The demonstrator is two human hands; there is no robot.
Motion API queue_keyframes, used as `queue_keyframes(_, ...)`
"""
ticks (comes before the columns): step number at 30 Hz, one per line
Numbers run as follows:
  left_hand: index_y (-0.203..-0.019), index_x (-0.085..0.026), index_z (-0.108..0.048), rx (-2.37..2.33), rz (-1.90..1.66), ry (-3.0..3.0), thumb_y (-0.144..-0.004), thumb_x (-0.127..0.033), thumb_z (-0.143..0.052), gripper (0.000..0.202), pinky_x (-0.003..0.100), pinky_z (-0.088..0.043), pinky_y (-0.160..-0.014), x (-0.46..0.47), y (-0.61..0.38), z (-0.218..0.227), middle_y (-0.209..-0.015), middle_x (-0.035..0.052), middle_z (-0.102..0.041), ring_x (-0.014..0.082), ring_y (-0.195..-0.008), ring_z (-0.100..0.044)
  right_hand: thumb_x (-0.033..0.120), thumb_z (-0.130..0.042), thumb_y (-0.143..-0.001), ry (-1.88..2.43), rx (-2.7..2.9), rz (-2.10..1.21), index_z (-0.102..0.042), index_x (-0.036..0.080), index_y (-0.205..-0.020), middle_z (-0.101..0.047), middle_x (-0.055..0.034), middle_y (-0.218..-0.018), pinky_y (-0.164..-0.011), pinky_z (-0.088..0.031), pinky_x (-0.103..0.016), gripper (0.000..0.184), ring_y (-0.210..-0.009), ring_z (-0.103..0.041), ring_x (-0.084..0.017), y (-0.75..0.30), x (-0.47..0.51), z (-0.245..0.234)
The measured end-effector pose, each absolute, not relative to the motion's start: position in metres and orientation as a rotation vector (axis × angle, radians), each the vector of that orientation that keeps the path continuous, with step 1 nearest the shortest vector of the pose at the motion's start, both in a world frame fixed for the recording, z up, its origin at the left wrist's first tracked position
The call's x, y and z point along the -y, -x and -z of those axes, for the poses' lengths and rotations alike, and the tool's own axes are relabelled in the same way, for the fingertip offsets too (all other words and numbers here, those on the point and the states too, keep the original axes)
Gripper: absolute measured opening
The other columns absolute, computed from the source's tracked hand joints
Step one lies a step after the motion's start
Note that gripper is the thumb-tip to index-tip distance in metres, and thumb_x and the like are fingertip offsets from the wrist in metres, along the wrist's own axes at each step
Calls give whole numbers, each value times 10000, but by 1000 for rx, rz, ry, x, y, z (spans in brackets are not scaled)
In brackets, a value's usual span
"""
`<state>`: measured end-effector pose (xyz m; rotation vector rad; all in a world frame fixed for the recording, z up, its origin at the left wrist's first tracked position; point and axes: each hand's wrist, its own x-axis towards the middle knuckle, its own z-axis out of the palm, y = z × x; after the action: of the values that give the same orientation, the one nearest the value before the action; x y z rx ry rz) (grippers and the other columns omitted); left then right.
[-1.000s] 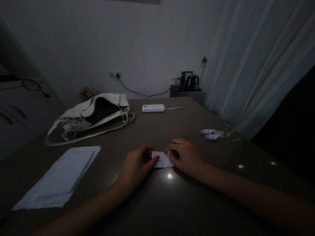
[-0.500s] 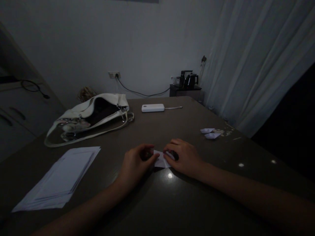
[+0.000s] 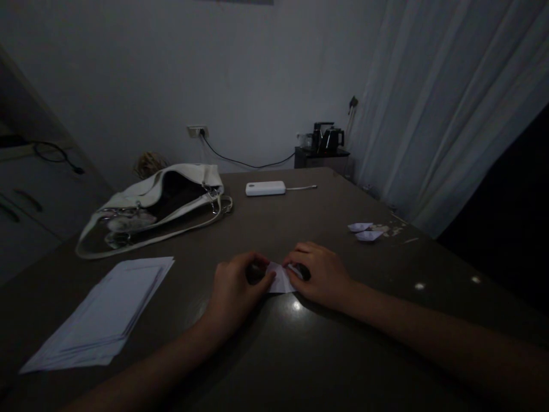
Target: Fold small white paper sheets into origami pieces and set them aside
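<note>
A small folded white paper piece [image 3: 281,279] lies on the dark table [image 3: 300,355] between my hands. My left hand [image 3: 234,289] curls round its left edge, thumb and fingers pinching the paper. My right hand [image 3: 321,273] presses on the paper's right edge with fingers bent and close together. Part of the paper is hidden under both sets of fingers.
A stack of white sheets [image 3: 100,312] lies at the left. A white handbag [image 3: 158,200] sits behind it, and a white power bank [image 3: 265,188] with a cable lies farther back. Two small folded paper boats [image 3: 364,231] rest at the right. A curtain [image 3: 450,114] hangs along the right side.
The paper between my hands looks narrower and more folded than before. My hands have drawn slightly closer together; the rest has stayed put.
</note>
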<state>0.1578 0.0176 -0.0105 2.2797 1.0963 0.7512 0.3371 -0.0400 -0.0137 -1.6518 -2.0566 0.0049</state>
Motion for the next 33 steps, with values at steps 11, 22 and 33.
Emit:
queue_keyframes(11, -912, -244, -685, -866, -680, -2623, -809, -254, -541, 178, 381, -416, -793, -13, -157, 9, -968, 39, -675, 210, -891, -592, 244, -535, -788, 1657, 2071, 8, -640, 209, -868, -600, -30, -829, -680, -364, -274, 137, -808, -528, -167, -337, 40, 13)
queue_keyframes(22, -870, -193, -693, -760, -681, -2451, -803, -208, -546, 162, 274, -493, -763, -13, -159, 10, -939, 45, -674, 163, -833, -627, 238, -528, -795, 1662, 2058, -10, -644, 213, -870, -604, -26, -839, -686, -366, -272, 141, -809, -531, -159, -337, 39, 13)
queue_keyframes(33, -894, -189, -694, -729, -667, -2463, -802, -171, -511, 206, 263, -501, -756, -11, -159, 10, -954, 55, -668, 162, -840, -627, 232, -546, -780, 1660, 2045, -42, -658, 221, -880, -615, -26, -856, -692, -370, -274, 151, -822, -539, -162, -338, 38, 13)
